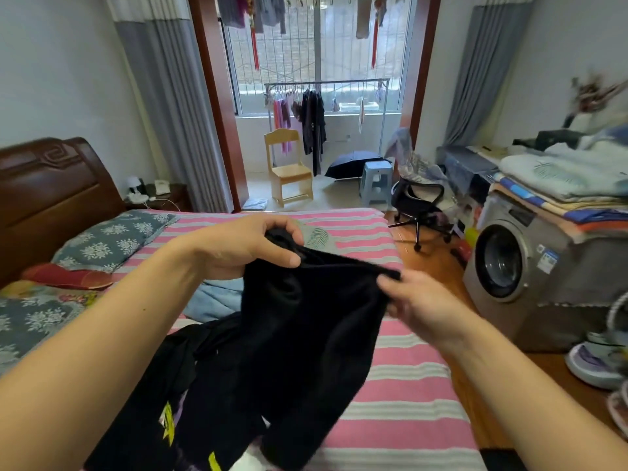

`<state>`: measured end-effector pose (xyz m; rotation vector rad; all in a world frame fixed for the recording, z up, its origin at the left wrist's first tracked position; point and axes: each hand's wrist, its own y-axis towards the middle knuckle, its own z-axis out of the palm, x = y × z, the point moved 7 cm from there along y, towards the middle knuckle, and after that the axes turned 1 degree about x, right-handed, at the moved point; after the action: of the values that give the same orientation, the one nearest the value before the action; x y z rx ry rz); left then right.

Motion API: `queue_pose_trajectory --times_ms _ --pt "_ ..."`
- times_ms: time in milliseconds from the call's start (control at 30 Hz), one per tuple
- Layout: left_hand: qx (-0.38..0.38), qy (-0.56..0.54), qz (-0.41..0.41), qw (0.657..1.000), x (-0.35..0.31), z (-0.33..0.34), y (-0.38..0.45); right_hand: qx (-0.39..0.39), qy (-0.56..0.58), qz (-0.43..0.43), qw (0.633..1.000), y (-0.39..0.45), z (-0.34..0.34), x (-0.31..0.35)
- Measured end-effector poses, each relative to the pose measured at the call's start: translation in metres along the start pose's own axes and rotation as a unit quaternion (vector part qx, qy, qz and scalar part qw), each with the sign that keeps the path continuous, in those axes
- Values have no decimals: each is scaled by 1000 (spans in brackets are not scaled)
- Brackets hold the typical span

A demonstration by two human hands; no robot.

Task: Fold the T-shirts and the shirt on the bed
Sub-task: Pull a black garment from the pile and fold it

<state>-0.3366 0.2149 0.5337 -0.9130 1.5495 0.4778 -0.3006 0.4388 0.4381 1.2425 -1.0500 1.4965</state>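
Both hands, left and right, are pinched on a black T-shirt held up above the bed. Judged step: opening out; next, it should be laid flat below them.

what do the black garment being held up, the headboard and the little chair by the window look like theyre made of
Black garment, gripped by the left hand and right hand: soft matte fabric, probably a cotton knit; it sags in limp folds.
Headboard: dark reddish wood, glossy, likely varnished; carved pattern and sheen show.
Small chair: pale, unpainted-looking wood with a dull finish.
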Motion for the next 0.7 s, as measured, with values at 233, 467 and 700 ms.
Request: queue_pose_trajectory --times_ms 233,467,700 --pt "-140 399 -1 906 -10 4 9 -298 -81 -143 940 -22 -92 80" --pt "-286 193 -22 939 26 0 15 -209 -124 -165 956 -47 -97 95" --pt "-298 271 -8 915 45 5 22 -196 -426 -168 867 -63 -128 96"
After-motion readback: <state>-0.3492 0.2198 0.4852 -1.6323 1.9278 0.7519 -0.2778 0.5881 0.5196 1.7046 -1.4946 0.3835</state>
